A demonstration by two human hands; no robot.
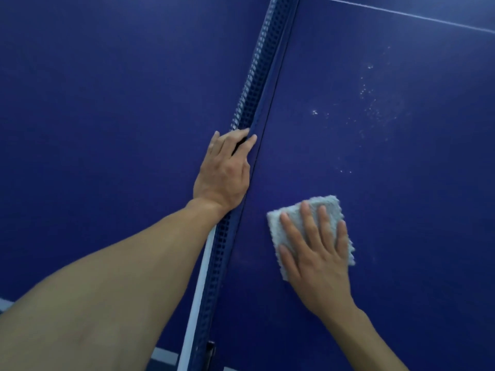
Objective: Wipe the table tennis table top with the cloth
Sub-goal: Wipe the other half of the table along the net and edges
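The right hand (pixel 318 253) hides much of the cloth (pixel 332 206), and the net (pixel 257 84) is cut off.

A blue worktop (pixel 401 236) fills the frame, split by a blue mesh net (pixel 257 76) with a white top band that runs from the lower middle to the top centre. The left hand (pixel 225 172) lies along the net at mid-frame, thumb on its left side and fingers over its top edge, holding it. At lower right, the right hand (pixel 318 253) presses flat on a pale folded cloth (pixel 325 203), fingers (pixel 308 223) spread and straight. White specks (pixel 375 103) dot the surface above the cloth. A thin white line (pixel 401 13) crosses the upper right corner.
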